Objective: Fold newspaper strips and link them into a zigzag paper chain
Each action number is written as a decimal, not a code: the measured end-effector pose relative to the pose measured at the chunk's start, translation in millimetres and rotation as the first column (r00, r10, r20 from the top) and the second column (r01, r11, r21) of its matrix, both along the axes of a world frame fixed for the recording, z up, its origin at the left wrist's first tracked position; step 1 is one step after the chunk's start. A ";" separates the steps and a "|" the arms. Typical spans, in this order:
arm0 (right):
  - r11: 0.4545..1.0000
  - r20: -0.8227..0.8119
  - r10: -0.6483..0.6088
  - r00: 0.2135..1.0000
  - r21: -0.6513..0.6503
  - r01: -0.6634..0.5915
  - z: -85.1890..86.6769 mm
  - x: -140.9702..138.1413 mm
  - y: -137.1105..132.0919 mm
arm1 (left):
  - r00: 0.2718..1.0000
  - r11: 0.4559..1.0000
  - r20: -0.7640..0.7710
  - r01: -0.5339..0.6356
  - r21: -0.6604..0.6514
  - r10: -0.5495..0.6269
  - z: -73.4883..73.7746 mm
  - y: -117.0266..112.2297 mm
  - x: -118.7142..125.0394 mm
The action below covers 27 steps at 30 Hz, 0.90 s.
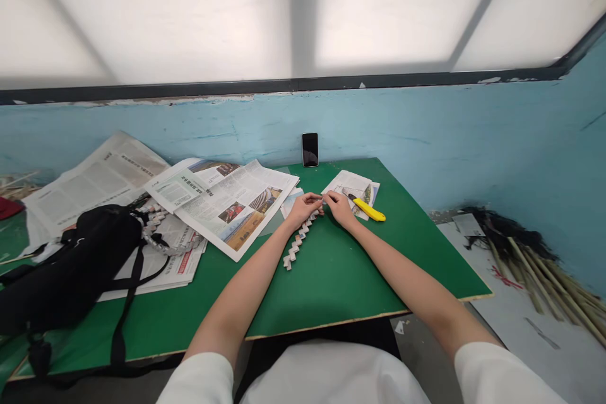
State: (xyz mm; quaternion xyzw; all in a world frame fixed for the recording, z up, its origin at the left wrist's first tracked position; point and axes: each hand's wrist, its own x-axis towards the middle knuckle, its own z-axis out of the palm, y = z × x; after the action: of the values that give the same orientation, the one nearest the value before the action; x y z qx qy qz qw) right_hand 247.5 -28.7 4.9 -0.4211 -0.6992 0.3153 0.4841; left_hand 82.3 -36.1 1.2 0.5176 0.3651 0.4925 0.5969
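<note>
A zigzag chain of folded paper slants across the green table, its upper end reaching under my fingers. My left hand is closed in a pinch around that upper end. Close against it, my right hand pinches a small bit of folded paper. The fingers hide most of this bit, and I cannot tell whether it is joined to the chain. Just right of my right hand, a yellow utility knife lies partly on a printed paper sheet.
Newspaper sheets cover the table's left part. A black bag with straps lies on them. A phone leans on the blue wall behind the green table. Bamboo-like sticks lie low on the right.
</note>
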 end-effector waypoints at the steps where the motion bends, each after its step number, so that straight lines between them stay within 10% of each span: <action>1: 1.000 -0.003 -0.007 1.000 -0.002 0.007 -0.1 -0.2 -0.1 | 1.000 1.000 -0.002 -0.012 0.009 0.012 1.9 -1.2 0.2; 11: 1.000 0.237 -0.010 0.971 0.018 0.006 -3.9 13.2 10.1 | 0.752 0.920 0.534 -0.353 -0.170 0.387 21.2 11.0 -5.6; 17: 0.961 0.529 -0.220 0.820 0.262 0.088 0.3 15.5 5.4 | 0.563 0.845 0.631 -0.321 -0.429 0.534 21.6 13.0 -14.1; 27: 0.852 0.594 0.183 0.783 0.301 -0.428 1.3 -15.7 -15.8 | 0.359 0.849 0.771 -0.186 -0.494 0.527 33.3 16.1 -41.8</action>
State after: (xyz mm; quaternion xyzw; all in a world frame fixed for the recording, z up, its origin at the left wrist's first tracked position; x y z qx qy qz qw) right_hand 231.8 -44.5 6.2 -0.2562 -0.9183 0.1001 0.2846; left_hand 40.6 -19.9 34.5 -0.0166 0.1783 0.7398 0.6485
